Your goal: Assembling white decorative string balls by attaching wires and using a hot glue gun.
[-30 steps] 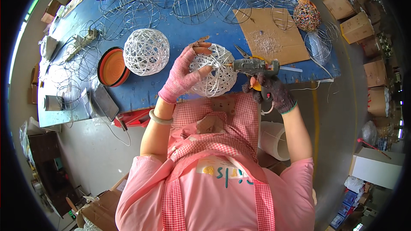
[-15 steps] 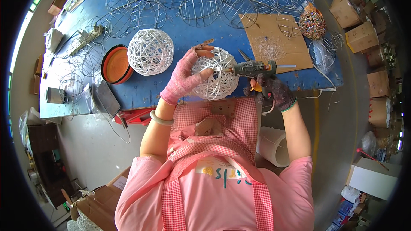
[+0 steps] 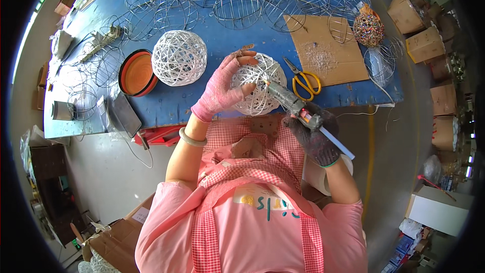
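A white openwork ball (image 3: pixel 255 102) of woven strands stands at the table's front edge. My left hand (image 3: pixel 218 91), in a pink fingerless glove, is curved round its left side, thumb and fingers on the strands. In my right hand (image 3: pixel 319 139), dark-gloved, is a glue gun (image 3: pixel 287 97), its nozzle at the ball's upper right. A pale glue stick (image 3: pixel 337 143) juts from the gun's back. Just beyond the gun lie yellow-handled scissors (image 3: pixel 298 73). To the left sits a second white ball (image 3: pixel 179 58), beside an orange round dish (image 3: pixel 137 73) with a black rim.
Wire frames (image 3: pixel 237 7) spread across the far side of the blue table (image 3: pixel 217 38). Flat cardboard (image 3: pixel 328 45) with whitish scraps lies at the right, near a multicoloured ball (image 3: pixel 368 29). A dark tablet-like slab (image 3: pixel 125 116) rests at the left front edge. Cardboard boxes (image 3: pixel 427 44) line the right side.
My right hand has moved down and nearer to me, tilting the glue gun from level to slanting. The yellow-handled scissors now lie on the table, out of the right hand. My left hand stays on the ball.
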Demonstrator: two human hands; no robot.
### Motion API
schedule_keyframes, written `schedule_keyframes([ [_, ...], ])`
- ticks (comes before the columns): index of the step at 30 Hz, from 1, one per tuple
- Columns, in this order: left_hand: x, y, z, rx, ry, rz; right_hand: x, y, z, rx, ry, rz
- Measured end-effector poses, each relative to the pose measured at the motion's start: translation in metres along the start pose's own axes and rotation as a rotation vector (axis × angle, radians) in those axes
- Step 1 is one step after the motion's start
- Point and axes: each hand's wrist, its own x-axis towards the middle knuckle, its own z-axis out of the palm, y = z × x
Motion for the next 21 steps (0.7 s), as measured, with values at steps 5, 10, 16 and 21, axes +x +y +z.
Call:
schedule_keyframes([
  [5, -0.002, 0.000, 0.002, 0.058, 0.001, 0.004, -0.004, -0.002, 0.015, -0.092, 0.092, -0.129],
  [10, -0.004, 0.000, 0.003, 0.095, 0.011, 0.026, -0.003, -0.007, 0.019, -0.247, 0.089, -0.175],
  [16, -0.005, 0.003, 0.004, 0.095, 0.047, 0.021, -0.004, -0.013, 0.019, -0.190, 0.075, -0.094],
  [21, -0.006, 0.002, 0.005, 0.065, 0.067, 0.004, -0.006, -0.021, 0.019, -0.070, 0.086, 0.010],
])
